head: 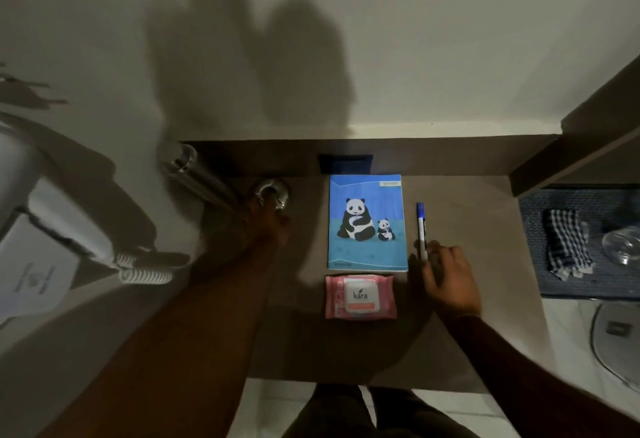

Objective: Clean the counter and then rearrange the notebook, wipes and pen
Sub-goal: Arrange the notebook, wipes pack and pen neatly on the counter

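On the counter (485,316) the notebook (367,223) lies at the centre, with the pack of wipes (360,296) just beside it at 6 o'clock. The pen (421,229) lies near it at 3 o'clock, parallel to its edge. A glass (273,193) stands at the notebook's 9 o'clock, and a folded cloth (346,163) lies at its 12 o'clock.

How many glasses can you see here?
3. One glass lies at the counter's back left, one stands by the left hand, and one sits on the blue mat at right. Others may be hidden in the dark.
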Demonstrator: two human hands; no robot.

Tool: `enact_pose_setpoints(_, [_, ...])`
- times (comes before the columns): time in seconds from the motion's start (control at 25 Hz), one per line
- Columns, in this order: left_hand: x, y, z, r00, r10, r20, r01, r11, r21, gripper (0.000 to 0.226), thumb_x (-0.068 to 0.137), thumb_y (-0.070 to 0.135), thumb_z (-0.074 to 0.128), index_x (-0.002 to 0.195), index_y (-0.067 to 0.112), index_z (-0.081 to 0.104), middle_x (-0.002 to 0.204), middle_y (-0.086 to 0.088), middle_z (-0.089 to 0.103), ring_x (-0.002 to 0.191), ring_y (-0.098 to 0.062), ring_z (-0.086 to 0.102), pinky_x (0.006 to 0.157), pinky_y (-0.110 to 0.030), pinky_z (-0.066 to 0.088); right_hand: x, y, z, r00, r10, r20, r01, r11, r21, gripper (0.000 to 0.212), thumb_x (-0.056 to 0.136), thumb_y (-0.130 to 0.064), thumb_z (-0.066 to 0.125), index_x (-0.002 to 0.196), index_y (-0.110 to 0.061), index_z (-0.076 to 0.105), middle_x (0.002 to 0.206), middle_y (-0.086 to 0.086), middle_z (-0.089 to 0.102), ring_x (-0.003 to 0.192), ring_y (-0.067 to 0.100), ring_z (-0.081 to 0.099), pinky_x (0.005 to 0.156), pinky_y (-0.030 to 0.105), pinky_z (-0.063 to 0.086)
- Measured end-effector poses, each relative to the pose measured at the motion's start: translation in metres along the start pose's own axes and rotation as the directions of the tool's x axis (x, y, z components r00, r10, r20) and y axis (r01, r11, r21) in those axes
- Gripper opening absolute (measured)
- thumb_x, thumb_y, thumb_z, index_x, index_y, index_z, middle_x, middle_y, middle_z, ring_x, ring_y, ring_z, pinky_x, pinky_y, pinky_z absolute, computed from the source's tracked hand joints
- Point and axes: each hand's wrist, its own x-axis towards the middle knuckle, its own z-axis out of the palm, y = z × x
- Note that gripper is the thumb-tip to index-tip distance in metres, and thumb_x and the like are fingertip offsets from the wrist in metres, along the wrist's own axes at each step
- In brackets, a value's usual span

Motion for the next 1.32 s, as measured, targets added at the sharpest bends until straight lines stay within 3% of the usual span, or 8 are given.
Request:
enact_pose_setpoints(0.24, [-0.017,-0.012,0.020,0.999,-0.042,0.012,0.043,0.994,-0.102,0.060,0.102,0.038,0.060,0.156,0.017,0.044,0.169,-0.020,0.026,0.155,-0.038,0.027,0.128,-0.041,0.018,0.005,-0.051,0.007,0.998,0.056,0.005,-0.056,0.997,0.045,0.028,0.105,-0.026,0.057,0.129,-0.012,0.063,0.123,0.009,0.061,0.108,0.027,0.064,0.088,0.033,0.051])
enact_pose_setpoints(0.32, [-0.038,-0.005,0.027,0.997,-0.057,0.055,0.072,0.940,-0.332,0.053,0.095,0.030,0.072,0.143,0.009,0.059,0.161,-0.021,0.041,0.147,-0.038,0.040,0.124,-0.043,0.030,0.013,-0.086,0.012,0.988,0.094,0.123,-0.115,0.977,0.177,0.025,0.108,-0.030,0.054,0.124,-0.015,0.066,0.125,0.006,0.063,0.109,0.023,0.065,0.096,0.036,0.057])
enact_pose_setpoints(0.4, [-0.059,0.008,0.030,1.000,-0.003,-0.003,0.001,0.906,-0.424,0.042,0.087,0.025,0.082,0.123,0.007,0.071,0.156,-0.018,0.045,0.137,-0.038,0.050,0.116,-0.045,0.043,0.019,-0.117,0.021,0.958,0.093,0.272,-0.193,0.910,0.366,0.024,0.106,-0.031,0.059,0.122,-0.015,0.067,0.117,0.004,0.066,0.101,0.019,0.064,0.090,0.021,0.057])
enact_pose_setpoints(0.48, [-0.076,0.025,0.033,0.984,0.169,-0.058,-0.179,0.922,-0.343,0.041,0.083,0.030,0.085,0.119,0.013,0.073,0.161,-0.012,0.038,0.142,-0.033,0.045,0.116,-0.044,0.045,0.022,-0.142,0.028,0.918,0.104,0.383,-0.317,0.772,0.551,0.032,0.101,-0.035,0.068,0.129,-0.018,0.064,0.109,0.000,0.068,0.094,0.013,0.064,0.080,0.010,0.052])
enact_pose_setpoints(0.64, [-0.091,0.070,0.037,0.853,0.515,-0.077,-0.520,0.833,-0.191,0.069,0.077,0.042,0.086,0.138,0.031,0.055,0.164,0.002,0.035,0.146,-0.026,0.041,0.117,-0.042,0.044,0.037,-0.145,0.019,0.898,0.271,0.347,-0.440,0.509,0.740,0.036,0.098,-0.026,0.072,0.130,-0.013,0.063,0.117,0.009,0.074,0.106,0.025,0.075,0.091,0.041,0.064])
enact_pose_setpoints(0.8, [-0.096,0.123,0.049,0.808,0.587,0.046,-0.569,0.800,-0.190,0.101,0.073,0.054,0.085,0.155,0.034,0.030,0.169,0.002,0.029,0.158,-0.025,0.026,0.127,-0.049,0.029,0.052,-0.086,-0.009,0.848,0.469,0.247,-0.447,0.382,0.809,0.030,0.099,-0.013,0.070,0.128,-0.004,0.069,0.119,0.022,0.075,0.113,0.040,0.073,0.095,0.055,0.062])
enact_pose_setpoints(1.0, [-0.106,0.130,0.075,0.768,0.632,0.100,-0.631,0.774,-0.048,0.097,0.085,0.061,0.071,0.162,0.037,0.015,0.173,0.003,0.018,0.162,-0.024,0.016,0.130,-0.052,0.023,0.073,-0.009,-0.058,0.659,0.737,0.146,-0.448,0.229,0.865,0.047,0.095,-0.019,0.078,0.134,0.005,0.065,0.131,0.029,0.069,0.123,0.047,0.066,0.108,0.060,0.052])
enact_pose_setpoints(1.32, [-0.128,0.077,0.082,0.820,0.572,0.022,-0.572,0.818,0.068,0.070,0.102,0.044,0.054,0.163,0.023,0.027,0.172,-0.007,0.025,0.161,-0.029,0.020,0.130,-0.056,0.021,0.123,0.039,-0.091,0.702,0.685,0.198,-0.436,0.193,0.879,0.054,0.092,-0.001,0.077,0.141,0.002,0.054,0.140,0.029,0.062,0.126,0.045,0.064,0.106,0.062,0.053])
